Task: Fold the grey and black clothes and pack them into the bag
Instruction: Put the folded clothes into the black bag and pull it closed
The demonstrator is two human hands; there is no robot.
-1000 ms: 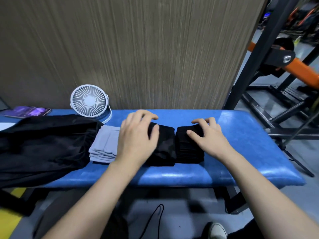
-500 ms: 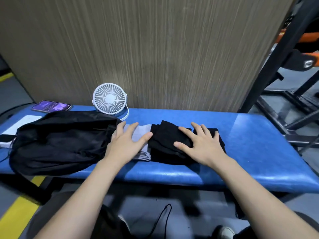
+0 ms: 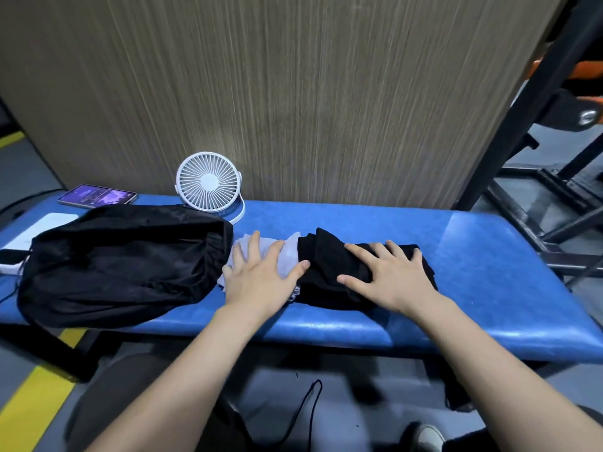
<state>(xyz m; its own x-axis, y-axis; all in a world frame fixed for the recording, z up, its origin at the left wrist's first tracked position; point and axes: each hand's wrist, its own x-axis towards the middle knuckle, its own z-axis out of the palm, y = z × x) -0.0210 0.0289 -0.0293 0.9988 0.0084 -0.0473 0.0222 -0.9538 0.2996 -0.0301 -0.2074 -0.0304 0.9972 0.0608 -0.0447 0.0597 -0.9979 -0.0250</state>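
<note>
Just right of the bag, flat left hand presses soft grey clothes, flat right hand limp black clothes; scoop from underneath

Bag: black, slumped, mouth facing right. Grey folded clothes touching mouth; black folded clothes beside (touching).

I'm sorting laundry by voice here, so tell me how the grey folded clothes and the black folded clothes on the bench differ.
The grey clothes are pale, and lie next to the black bag under the left hand. The black clothes are dark, look like the bulkier pile, and lie farther right under the right hand. Both are folded, rest on the blue bench, and are still outside the bag.
</note>
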